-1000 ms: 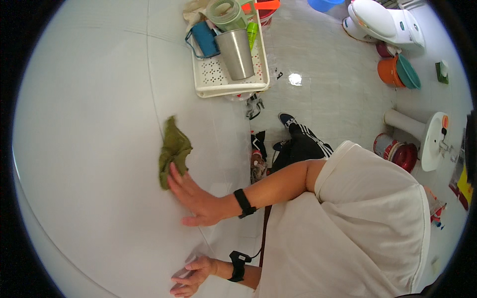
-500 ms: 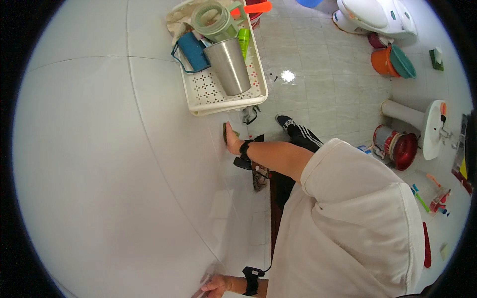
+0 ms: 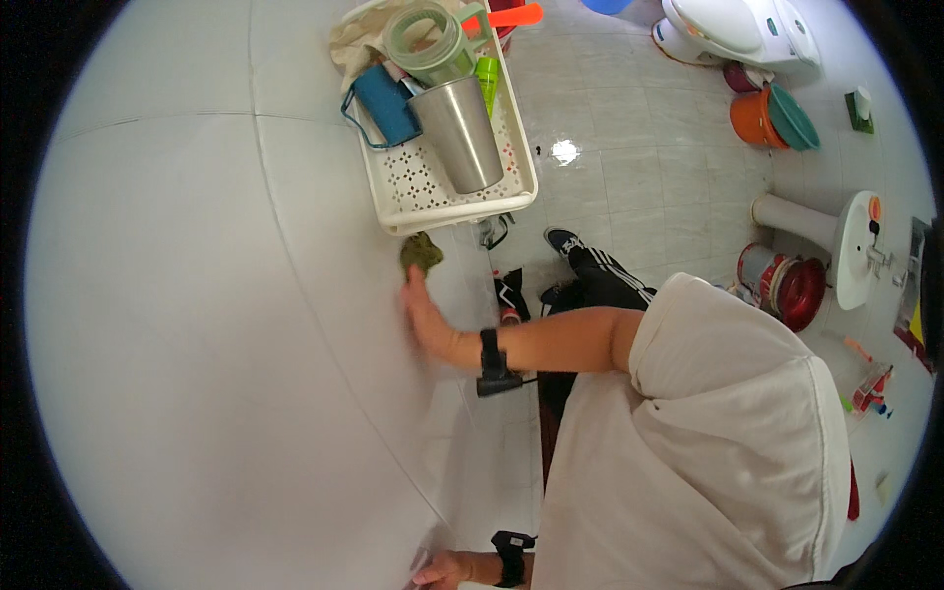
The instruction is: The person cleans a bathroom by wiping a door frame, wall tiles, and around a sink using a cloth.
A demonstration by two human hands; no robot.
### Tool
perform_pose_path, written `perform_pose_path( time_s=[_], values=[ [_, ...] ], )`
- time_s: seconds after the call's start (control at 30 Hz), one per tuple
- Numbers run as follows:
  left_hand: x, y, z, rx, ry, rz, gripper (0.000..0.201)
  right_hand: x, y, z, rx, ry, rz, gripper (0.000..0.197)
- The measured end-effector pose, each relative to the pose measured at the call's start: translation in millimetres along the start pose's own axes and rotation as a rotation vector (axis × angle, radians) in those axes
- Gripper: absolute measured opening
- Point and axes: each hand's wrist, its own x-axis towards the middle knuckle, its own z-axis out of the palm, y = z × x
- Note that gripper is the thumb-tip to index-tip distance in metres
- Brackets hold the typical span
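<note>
My right hand, slightly blurred, reaches across to the white tiled surface. Its fingertips press on a greenish-brown scouring pad, just below the white basket. At the lower edge, my left hand is partly cut off, its fingers curled against the same white surface. Something pinkish and see-through shows beside those fingers; whether it is a held thing or a reflection I cannot make out. Both wrists wear black straps with small boxes.
The basket holds a steel cup, a blue mug and a green jug. To the right are a toilet, orange and teal basins, a washbasin and a bucket. My shoe stands on grey floor tiles.
My right hand has moved left and down in the picture. The scouring pad has shifted left and slightly up, showing beyond the fingertips. My left hand has shifted slightly right.
</note>
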Motion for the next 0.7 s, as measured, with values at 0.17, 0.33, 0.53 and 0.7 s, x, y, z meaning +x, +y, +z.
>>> perform_pose_path(
  time_s=[0.17,0.33,0.53,0.7],
  values=[
    [-0.6,-5.6,10.8,0.012,0.007,0.032,0.060,116.0,53.6,-73.8,0.074,0.056,0.301,0.073],
    [-9.9,27.6,33.9,-0.084,0.008,0.030,0.059,198.3,90.7,-213.1,-0.976,0.218,-0.155,0.041],
    [-4.8,14.5,31.2,-0.066,-0.018,0.084,0.058,138.5,158.8,-199.6,-0.109,0.297,0.530,0.078],
    [-4.6,3.4,26.0,-0.055,-0.010,0.094,0.057,-26.7,177.2,-156.5,0.142,0.247,0.830,0.073]
  ],
)
